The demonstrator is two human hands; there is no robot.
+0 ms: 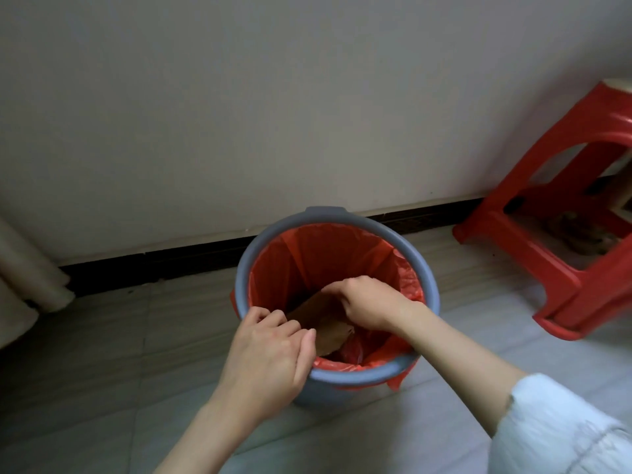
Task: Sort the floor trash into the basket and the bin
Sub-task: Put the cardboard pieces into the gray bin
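Grey tiled floor under bin, red stool

Red stool (rt), tiled floor.

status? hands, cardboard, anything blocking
Both hands over the bin: right hand gripping the brown cardboard inside the red liner; left hand curled at its near edge, grip unclear. Cardboard partly in. Nothing blocking; red stool clear.

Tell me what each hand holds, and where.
Both hands grip the brown cardboard piece inside the bin: right hand at its upper edge, left hand at its near-left edge.
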